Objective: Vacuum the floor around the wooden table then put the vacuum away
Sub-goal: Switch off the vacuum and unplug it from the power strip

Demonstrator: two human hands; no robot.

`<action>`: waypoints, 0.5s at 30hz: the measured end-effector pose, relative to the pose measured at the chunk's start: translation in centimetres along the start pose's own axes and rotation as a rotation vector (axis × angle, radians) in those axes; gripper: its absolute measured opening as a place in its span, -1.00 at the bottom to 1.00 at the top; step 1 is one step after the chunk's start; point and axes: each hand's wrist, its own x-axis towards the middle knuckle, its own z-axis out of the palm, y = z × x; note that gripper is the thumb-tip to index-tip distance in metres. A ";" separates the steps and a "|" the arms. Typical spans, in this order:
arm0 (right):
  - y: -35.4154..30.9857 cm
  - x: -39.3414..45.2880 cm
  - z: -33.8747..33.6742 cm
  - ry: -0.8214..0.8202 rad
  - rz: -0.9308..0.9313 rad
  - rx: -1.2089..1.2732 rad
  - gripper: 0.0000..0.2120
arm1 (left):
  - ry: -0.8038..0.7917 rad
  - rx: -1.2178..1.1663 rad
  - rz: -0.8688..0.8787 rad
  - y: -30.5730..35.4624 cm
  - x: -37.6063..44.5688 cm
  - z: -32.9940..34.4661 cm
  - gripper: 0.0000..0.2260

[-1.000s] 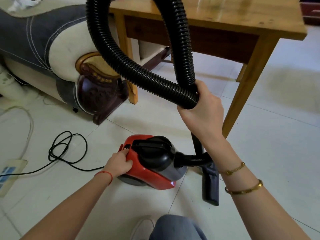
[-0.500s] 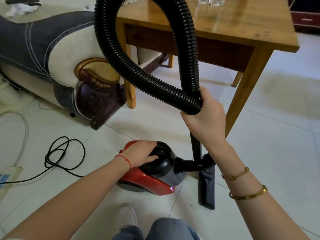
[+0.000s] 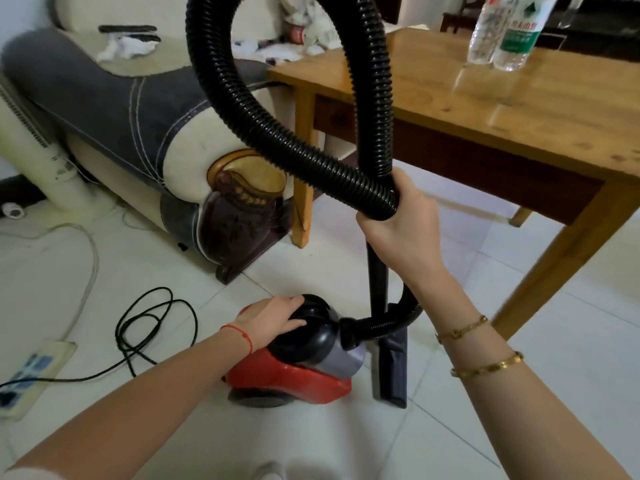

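Right, the red canister vacuum [image 3: 291,372] is sitting on the tiled floor [image 3: 519,393] just off the near-left corner of the wooden table [image 3: 519,109], close to that corner's leg; the left hand [image 3: 273,320] is resting over the black domed top, fingers curving round what looks like the carry handle, though how firmly it is gripping I cannot tell; the right hand [image 3: 405,216] is wrapping round the ribbed black hose [image 3: 263,126] where it is looping back down toward the rigid wand [image 3: 377,278]; the floor nozzle [image 3: 394,368] is lying flat on the tiles just beside the canister. To my eye that body is looking compact and fairly light, a one-hand lift by the top handle; the hose is springy and wanting to uncoil, so holding it at the stiff cuff seems wise. A black cord [image 3: 152,327] is trailing toward a power strip [image 3: 31,372]; two water bottles [image 3: 502,32] are standing near the table's far edge.
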 end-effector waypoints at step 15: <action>-1.0 14.8 15.7 -0.099 -0.026 0.106 -0.61 | 0.034 0.030 -0.284 -14.4 2.6 -4.4 -0.64</action>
